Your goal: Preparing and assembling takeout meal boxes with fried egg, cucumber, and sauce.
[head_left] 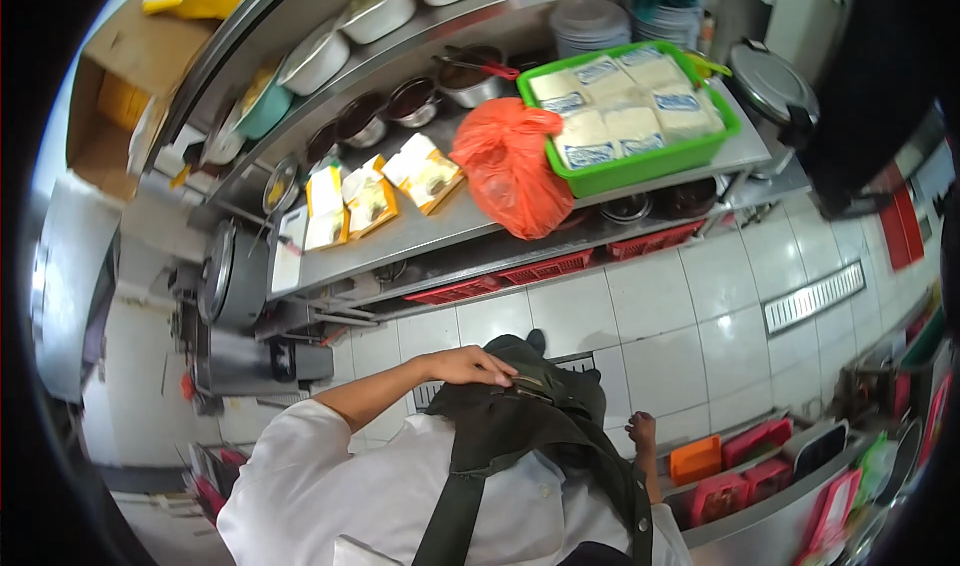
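My left hand point(472, 367) lies across the front of my dark green apron point(480, 426), its fingers pressed together on the cloth by the pocket edge point(530, 384). My right hand point(642, 430) hangs low at my right side, away from the shelf. Its fingers look curled in, and I see nothing in them. On the steel shelf point(390, 241) ahead stand several yellow and white packets point(424, 173). Beside them rests a knotted orange plastic bag point(510, 166), touching a green tub point(640, 168) filled with wrapped white packages point(630, 126).
Steel bowls point(412, 103) and white trays point(380, 16) line the shelves behind. A large lidded pot point(235, 271) stands at the left, another pot point(775, 81) at the right. Red baskets point(550, 269) sit underneath. Orange and red bins point(695, 459) stand near my right side. White tiles point(650, 296) cover the floor.
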Demonstrator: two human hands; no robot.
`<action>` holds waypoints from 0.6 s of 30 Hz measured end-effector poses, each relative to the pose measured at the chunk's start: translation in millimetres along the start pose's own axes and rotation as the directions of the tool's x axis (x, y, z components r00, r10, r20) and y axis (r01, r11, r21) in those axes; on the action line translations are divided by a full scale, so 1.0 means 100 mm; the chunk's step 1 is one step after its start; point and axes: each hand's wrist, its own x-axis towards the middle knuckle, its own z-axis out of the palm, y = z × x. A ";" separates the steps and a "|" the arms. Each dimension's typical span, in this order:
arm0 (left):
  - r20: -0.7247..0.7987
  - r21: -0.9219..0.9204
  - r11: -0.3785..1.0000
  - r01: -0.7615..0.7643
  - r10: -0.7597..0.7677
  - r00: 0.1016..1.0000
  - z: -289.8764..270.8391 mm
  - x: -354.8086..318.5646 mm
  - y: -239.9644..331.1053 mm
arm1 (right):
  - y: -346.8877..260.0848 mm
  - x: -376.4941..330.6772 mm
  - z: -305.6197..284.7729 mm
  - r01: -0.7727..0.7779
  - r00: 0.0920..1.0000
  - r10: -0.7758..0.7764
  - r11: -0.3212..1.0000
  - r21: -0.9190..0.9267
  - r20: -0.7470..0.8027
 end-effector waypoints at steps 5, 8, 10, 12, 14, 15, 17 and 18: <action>-0.336 -0.371 0.926 0.077 -0.210 0.918 0.01 -0.38 -1.06 | -0.73 -0.44 0.93 -0.136 0.961 0.167 0.979 -0.151 0.220; -0.460 -0.606 0.784 -0.134 -0.208 0.864 0.03 -0.50 -1.62 | -1.31 -1.08 1.61 0.115 0.832 0.009 0.975 -0.188 0.554; -0.438 -0.561 0.827 -0.044 -0.252 0.863 -0.05 -0.60 -1.51 | -1.35 -0.97 1.69 0.255 0.820 0.020 0.882 -0.397 0.572; -0.420 -0.575 0.818 0.014 -0.310 0.853 -0.13 -0.74 -1.75 | -1.03 -0.28 1.54 0.129 0.649 0.196 0.924 -0.360 0.735; -0.438 -0.615 0.787 -0.047 -0.291 0.851 -0.27 -0.93 -2.19 | -1.32 -0.01 1.73 0.209 0.679 0.376 0.725 -0.657 0.631; -0.444 -0.638 0.766 -0.076 -0.286 0.849 -0.36 -1.03 -2.43 | -1.51 0.07 1.88 0.252 0.717 0.501 0.461 -0.851 0.484; -0.579 -0.350 0.936 -0.031 -0.190 0.793 -0.58 -1.21 -2.94 | -2.12 -0.32 2.46 0.099 0.867 0.431 0.343 -0.934 0.250; -0.637 -0.311 0.938 -0.155 -0.085 0.766 -0.69 -1.34 -3.24 | -2.22 -0.10 2.62 0.415 0.837 0.255 0.281 -0.866 0.484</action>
